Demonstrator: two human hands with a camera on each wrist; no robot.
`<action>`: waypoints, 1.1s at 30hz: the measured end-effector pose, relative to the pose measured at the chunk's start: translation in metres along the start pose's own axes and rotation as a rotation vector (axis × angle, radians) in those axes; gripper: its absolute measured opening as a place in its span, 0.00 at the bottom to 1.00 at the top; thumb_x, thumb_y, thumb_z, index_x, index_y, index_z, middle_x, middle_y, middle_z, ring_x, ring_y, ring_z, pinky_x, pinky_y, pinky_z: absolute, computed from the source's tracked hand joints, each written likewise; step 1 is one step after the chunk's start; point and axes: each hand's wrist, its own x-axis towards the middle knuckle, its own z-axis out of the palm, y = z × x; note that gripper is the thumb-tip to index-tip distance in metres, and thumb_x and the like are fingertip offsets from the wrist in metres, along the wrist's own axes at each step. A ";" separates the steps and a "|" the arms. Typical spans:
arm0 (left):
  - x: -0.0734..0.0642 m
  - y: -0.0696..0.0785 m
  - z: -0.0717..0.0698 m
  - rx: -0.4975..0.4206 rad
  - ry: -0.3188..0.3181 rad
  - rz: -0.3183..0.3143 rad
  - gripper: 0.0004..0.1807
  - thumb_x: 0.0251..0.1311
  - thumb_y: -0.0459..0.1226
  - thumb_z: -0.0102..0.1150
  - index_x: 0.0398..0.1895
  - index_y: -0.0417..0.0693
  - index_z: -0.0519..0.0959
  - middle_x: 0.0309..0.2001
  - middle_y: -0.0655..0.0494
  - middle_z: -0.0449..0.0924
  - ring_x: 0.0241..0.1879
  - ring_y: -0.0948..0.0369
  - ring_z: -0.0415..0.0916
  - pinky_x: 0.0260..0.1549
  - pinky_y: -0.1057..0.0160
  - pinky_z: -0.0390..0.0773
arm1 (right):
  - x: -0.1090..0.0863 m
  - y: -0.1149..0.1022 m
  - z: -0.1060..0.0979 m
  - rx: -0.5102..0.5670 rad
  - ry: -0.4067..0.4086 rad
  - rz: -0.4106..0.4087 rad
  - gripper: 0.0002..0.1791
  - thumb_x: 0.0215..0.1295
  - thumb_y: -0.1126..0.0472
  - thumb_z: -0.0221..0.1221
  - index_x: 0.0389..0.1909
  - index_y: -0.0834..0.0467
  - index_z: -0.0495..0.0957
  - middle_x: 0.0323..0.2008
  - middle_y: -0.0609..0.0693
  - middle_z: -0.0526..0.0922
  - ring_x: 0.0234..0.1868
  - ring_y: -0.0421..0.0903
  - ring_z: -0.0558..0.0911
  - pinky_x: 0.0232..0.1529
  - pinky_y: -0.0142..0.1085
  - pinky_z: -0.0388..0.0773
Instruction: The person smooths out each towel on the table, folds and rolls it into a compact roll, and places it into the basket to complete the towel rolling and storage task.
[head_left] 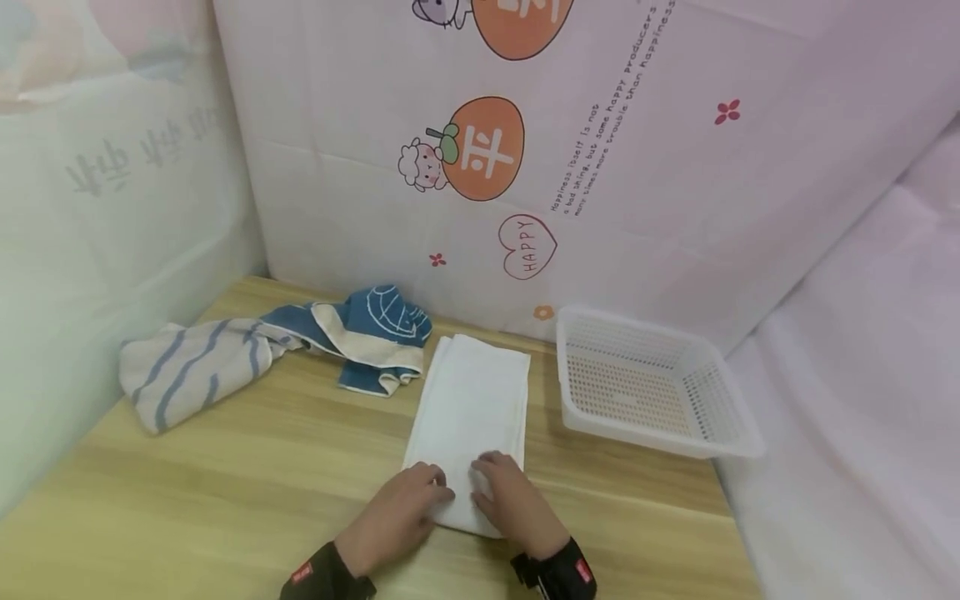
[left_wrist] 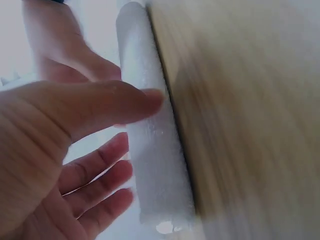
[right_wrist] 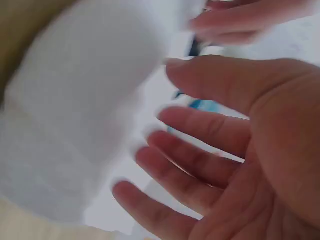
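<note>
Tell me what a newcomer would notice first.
Probably the folded white cloth on the table, with the left hand and right hand at its near end. Left of it lies a crumpled blue-and-white towel, right of it a white basket. Orange prints stand out on the backdrop.

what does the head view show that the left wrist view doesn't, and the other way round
Only the head view: the white plastic basket, the crumpled blue and striped cloth, and the printed backdrop with its orange fruit drawings.

Only the left wrist view: the inner side of the left hand's fingers, and a close, low look at one edge of the folded white cloth, thick and rounded.

Both: that white cloth, both hands, the right included, and the wooden table.
</note>
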 end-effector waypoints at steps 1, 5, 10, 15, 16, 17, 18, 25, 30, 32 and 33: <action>0.000 0.001 0.001 0.006 0.014 0.001 0.17 0.48 0.28 0.70 0.43 0.49 0.85 0.43 0.58 0.80 0.43 0.61 0.75 0.42 0.64 0.79 | -0.006 -0.005 -0.002 0.027 -0.015 0.006 0.17 0.65 0.64 0.66 0.52 0.66 0.80 0.52 0.60 0.83 0.56 0.55 0.81 0.57 0.48 0.80; -0.002 0.003 0.003 0.034 0.067 -0.006 0.13 0.48 0.27 0.69 0.38 0.48 0.83 0.37 0.59 0.77 0.36 0.62 0.73 0.33 0.67 0.76 | -0.018 -0.024 -0.004 0.073 -0.084 0.019 0.02 0.61 0.69 0.67 0.32 0.62 0.83 0.32 0.49 0.85 0.34 0.42 0.82 0.38 0.36 0.82; 0.000 0.001 0.005 0.030 0.136 -0.003 0.10 0.51 0.27 0.67 0.34 0.48 0.80 0.31 0.60 0.75 0.31 0.63 0.72 0.29 0.68 0.74 | -0.016 -0.039 0.006 -0.044 -0.060 0.043 0.14 0.56 0.68 0.68 0.18 0.56 0.75 0.18 0.41 0.74 0.22 0.34 0.66 0.26 0.29 0.69; 0.008 -0.002 0.007 0.018 0.139 0.003 0.07 0.57 0.27 0.64 0.35 0.46 0.78 0.30 0.58 0.78 0.31 0.60 0.75 0.32 0.64 0.77 | -0.016 -0.049 0.016 -0.225 0.066 0.071 0.10 0.53 0.69 0.69 0.21 0.59 0.77 0.19 0.47 0.76 0.23 0.41 0.73 0.25 0.33 0.72; 0.009 -0.002 0.007 0.009 0.125 -0.002 0.07 0.57 0.27 0.63 0.35 0.46 0.78 0.30 0.57 0.79 0.31 0.60 0.76 0.33 0.63 0.77 | -0.016 -0.050 0.017 -0.263 0.077 0.079 0.09 0.54 0.70 0.69 0.23 0.60 0.77 0.20 0.48 0.76 0.23 0.42 0.74 0.25 0.34 0.72; 0.011 -0.002 0.006 -0.008 0.106 -0.011 0.07 0.57 0.27 0.63 0.35 0.45 0.79 0.30 0.57 0.80 0.31 0.59 0.76 0.34 0.62 0.78 | -0.015 -0.051 0.018 -0.304 0.083 0.087 0.08 0.55 0.70 0.68 0.24 0.60 0.78 0.21 0.49 0.75 0.24 0.43 0.75 0.25 0.35 0.73; 0.012 -0.002 0.005 -0.026 0.082 -0.024 0.06 0.58 0.27 0.63 0.35 0.45 0.79 0.31 0.56 0.81 0.32 0.59 0.77 0.35 0.61 0.79 | -0.015 -0.052 0.019 -0.340 0.085 0.094 0.08 0.55 0.70 0.68 0.25 0.61 0.78 0.22 0.50 0.75 0.24 0.44 0.75 0.25 0.35 0.74; 0.022 -0.001 -0.007 -0.016 -0.093 -0.052 0.05 0.56 0.31 0.64 0.36 0.46 0.85 0.32 0.57 0.84 0.33 0.59 0.80 0.35 0.61 0.81 | -0.005 -0.034 0.021 -0.381 0.074 0.079 0.08 0.52 0.68 0.67 0.27 0.57 0.75 0.21 0.49 0.75 0.23 0.44 0.74 0.23 0.35 0.72; 0.019 -0.001 -0.003 -0.013 -0.085 -0.003 0.06 0.55 0.30 0.66 0.33 0.48 0.80 0.29 0.60 0.80 0.29 0.62 0.76 0.32 0.63 0.77 | -0.006 -0.014 0.018 -0.153 0.010 0.048 0.08 0.53 0.69 0.64 0.31 0.55 0.77 0.23 0.45 0.78 0.26 0.41 0.77 0.25 0.34 0.72; 0.019 -0.001 -0.003 -0.016 -0.096 -0.016 0.08 0.53 0.28 0.66 0.33 0.49 0.79 0.29 0.59 0.81 0.30 0.61 0.77 0.32 0.62 0.78 | -0.006 -0.012 0.015 -0.093 0.016 0.042 0.08 0.55 0.71 0.62 0.33 0.55 0.78 0.26 0.46 0.81 0.28 0.41 0.79 0.28 0.34 0.75; 0.020 -0.001 -0.004 -0.012 -0.109 -0.024 0.09 0.53 0.27 0.65 0.34 0.49 0.80 0.30 0.58 0.81 0.30 0.61 0.77 0.33 0.62 0.78 | -0.006 -0.012 0.014 -0.086 0.041 0.039 0.08 0.57 0.72 0.61 0.34 0.56 0.79 0.28 0.47 0.81 0.30 0.42 0.80 0.29 0.35 0.76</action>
